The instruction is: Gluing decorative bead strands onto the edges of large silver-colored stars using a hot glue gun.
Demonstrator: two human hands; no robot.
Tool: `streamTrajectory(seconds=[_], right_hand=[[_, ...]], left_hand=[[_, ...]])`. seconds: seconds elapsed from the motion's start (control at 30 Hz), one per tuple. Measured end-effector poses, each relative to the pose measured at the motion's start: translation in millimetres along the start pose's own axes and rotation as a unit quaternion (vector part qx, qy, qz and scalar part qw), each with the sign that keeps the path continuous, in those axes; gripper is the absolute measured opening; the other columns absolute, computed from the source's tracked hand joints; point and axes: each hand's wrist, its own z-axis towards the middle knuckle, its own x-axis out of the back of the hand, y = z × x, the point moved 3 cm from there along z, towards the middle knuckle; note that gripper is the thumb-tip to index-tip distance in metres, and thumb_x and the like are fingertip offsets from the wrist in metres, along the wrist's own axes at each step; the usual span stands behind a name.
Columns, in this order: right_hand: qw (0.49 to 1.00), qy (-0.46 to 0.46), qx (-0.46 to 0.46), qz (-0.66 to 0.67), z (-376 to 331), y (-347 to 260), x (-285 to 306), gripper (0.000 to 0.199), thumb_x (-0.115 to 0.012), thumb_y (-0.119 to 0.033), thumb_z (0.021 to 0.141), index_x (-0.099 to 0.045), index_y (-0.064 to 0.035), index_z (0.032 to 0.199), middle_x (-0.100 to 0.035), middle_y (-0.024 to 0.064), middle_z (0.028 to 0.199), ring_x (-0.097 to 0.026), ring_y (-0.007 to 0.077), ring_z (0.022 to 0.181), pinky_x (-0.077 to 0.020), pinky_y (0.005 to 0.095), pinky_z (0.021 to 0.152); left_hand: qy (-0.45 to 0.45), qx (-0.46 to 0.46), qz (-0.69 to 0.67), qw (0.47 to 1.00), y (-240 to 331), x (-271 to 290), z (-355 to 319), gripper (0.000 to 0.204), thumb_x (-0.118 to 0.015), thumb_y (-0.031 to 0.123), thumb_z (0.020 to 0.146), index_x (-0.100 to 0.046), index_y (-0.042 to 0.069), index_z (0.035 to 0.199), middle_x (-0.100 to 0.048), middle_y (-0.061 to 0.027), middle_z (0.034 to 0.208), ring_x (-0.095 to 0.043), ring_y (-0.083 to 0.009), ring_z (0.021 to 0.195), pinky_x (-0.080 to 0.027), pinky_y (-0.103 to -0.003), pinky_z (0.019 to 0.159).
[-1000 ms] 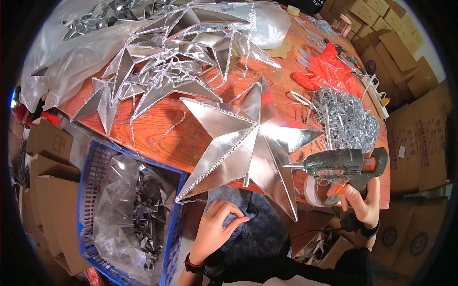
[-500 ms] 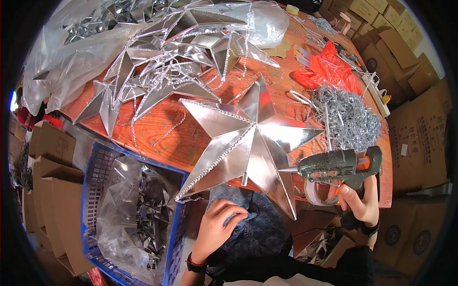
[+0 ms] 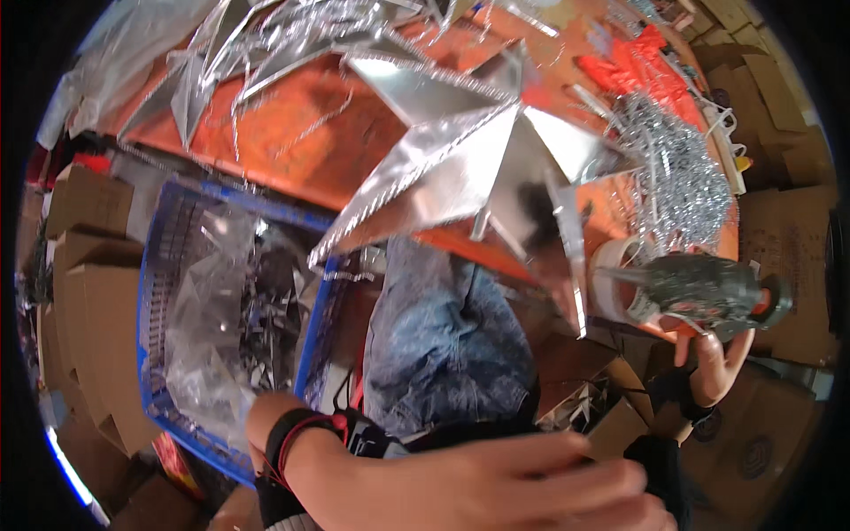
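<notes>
A hot-glue gun (image 3: 698,285) is gripped by the right hand (image 3: 715,365), nozzle (image 3: 625,277) pointed away, presumably against burns; the left hand's (image 3: 478,482) fingers are outstretched, seemingly empty.

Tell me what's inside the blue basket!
The blue basket has a crinkly clear plastic bag and lots of shiny, pointy silver pieces. I can't see the basket's bottom, or anything deeper down, because they cover it.

Star (image 3: 496,150) on table (image 3: 332,159); basket (image 3: 155,305) left, tinsel (image 3: 686,177) right.
</notes>
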Motion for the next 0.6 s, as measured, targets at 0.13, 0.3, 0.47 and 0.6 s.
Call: streamTrajectory(seconds=[0.13,0.3,0.47,0.6], right_hand=[[0.998,0.065,0.005,-0.023,-18.9,8.9,20.6,0.047,-0.052,-0.011,0.08,-0.036,0.0068,0.121,-0.058,0.0263,0.091,-0.045,0.0147,0.044,-0.0392,0.0243,0.047],[0.996,0.075,-0.045,-0.016,-0.2,-10.4,-7.1,0.057,-0.066,-0.017,0.068,-0.041,0.0058,0.114,-0.054,0.0179,0.093,-0.051,0.0174,0.056,-0.0437,0.0284,0.056],[0.995,-0.018,-0.081,-0.055,1.4,-23.8,2.7,0.052,-0.077,-0.016,0.066,-0.05,0.0055,0.104,-0.058,0.0097,0.09,-0.057,0.0166,0.082,-0.0438,0.0289,0.073],[0.994,-0.072,-0.052,-0.063,0.0,-24.6,11.5,0.048,-0.076,-0.013,0.067,-0.049,0.0064,0.102,-0.058,0.0111,0.087,-0.057,0.016,0.076,-0.0443,0.0288,0.069]], left_hand=[[-0.039,-0.017,-0.064,0.997,7.2,-19.6,25.8,0.02,-0.058,0.023,0.075,-0.065,0.006,0.084,-0.055,0.0006,0.082,-0.046,-0.0087,0.055,-0.035,-0.016,0.047],[-0.053,-0.012,-0.025,0.998,17.2,-0.6,17.2,0.02,-0.059,0.028,0.075,-0.068,0.01,0.079,-0.056,0.0046,0.075,-0.047,-0.0073,0.063,-0.036,-0.018,0.05],[-0.092,-0.033,0.003,0.995,16.0,17.1,19.3,0.021,-0.063,0.034,0.077,-0.072,0.016,0.083,-0.061,0.0071,0.073,-0.048,-0.0066,0.071,-0.039,-0.022,0.058],[-0.106,-0.094,-0.052,0.989,8.7,27.8,15.2,0.021,-0.063,0.033,0.078,-0.071,0.017,0.088,-0.063,0.0064,0.076,-0.048,-0.0089,0.072,-0.039,-0.025,0.06]])
